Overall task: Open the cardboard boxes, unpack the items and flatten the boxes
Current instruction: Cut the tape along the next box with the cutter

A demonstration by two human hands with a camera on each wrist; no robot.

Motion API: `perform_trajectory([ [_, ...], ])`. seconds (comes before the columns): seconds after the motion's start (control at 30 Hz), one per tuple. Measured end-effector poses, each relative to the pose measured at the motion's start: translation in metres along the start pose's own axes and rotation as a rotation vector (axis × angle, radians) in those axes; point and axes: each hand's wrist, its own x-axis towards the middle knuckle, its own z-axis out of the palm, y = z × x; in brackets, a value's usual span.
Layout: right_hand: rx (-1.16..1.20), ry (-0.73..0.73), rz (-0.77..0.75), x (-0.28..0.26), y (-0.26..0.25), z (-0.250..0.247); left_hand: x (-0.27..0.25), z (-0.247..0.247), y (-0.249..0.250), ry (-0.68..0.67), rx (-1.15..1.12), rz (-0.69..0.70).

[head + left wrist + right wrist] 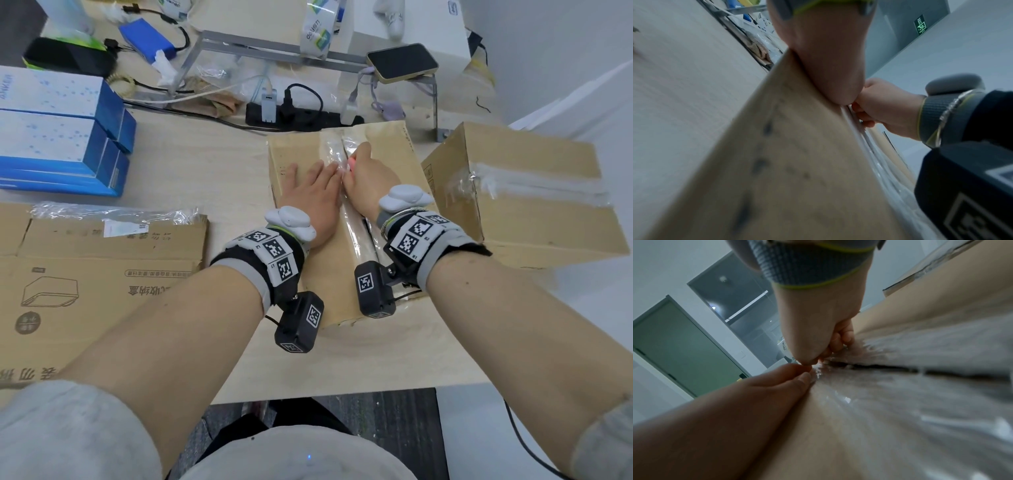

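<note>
A brown cardboard box (294, 154) lies in the middle of the table, its top seam covered by clear tape (334, 150). My left hand (317, 174) rests flat on the left flap with straight fingers, their tips beside the seam (803, 378). My right hand (356, 162) is curled at the seam and grips a small red object (351, 160), mostly hidden in the fist. In the right wrist view a dark gap (890, 368) shows along the seam on the near side of the curled fingers (840, 337). The left wrist view shows the flap (797, 154) under my palm.
A second taped cardboard box (534, 192) stands tilted at the right, touching the first. Flattened cardboard (102, 274) lies at the left front. Blue-and-white cartons (58, 137) are stacked at the far left. A power strip (301, 116), cables and a metal stand crowd the back.
</note>
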Motion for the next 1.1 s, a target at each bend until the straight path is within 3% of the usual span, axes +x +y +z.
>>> perform_trajectory([
  [0.33, 0.095, 0.106, -0.034, -0.013, 0.008, 0.003, -0.006, -0.002, 0.001, 0.031, -0.012, 0.024],
  [0.57, 0.016, -0.044, -0.013, -0.011, 0.005, -0.005, -0.016, 0.003, 0.009, 0.023, -0.001, 0.016],
  [1.1, -0.012, -0.064, 0.039, -0.019, 0.002, -0.001, -0.023, -0.001, 0.008, 0.01, 0.002, 0.054],
])
